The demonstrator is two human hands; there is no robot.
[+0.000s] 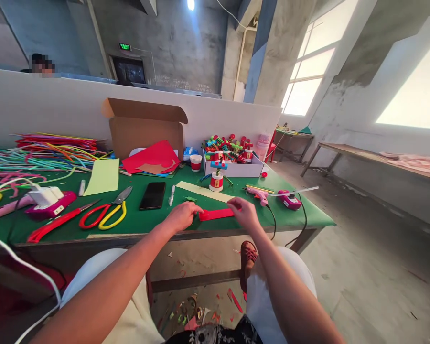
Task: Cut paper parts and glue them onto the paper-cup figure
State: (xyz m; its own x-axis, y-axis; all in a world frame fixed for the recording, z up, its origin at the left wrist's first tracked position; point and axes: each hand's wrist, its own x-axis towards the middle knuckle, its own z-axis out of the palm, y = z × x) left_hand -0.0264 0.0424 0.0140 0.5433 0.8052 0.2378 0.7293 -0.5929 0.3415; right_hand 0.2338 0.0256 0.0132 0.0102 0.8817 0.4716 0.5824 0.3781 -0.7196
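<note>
Strip (220,214) in red lies near the front edge of the green table (179,224), lol: right hand (245,214) pinching its right end, left hand (181,217) pressing a fingertip on the other; can't tell if my remaining left fingers grip anything.

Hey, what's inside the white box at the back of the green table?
Colourful figures are heaped above the rim of the white box. Its bottom and whatever lies lower are covered by the pile and the front wall.
</note>
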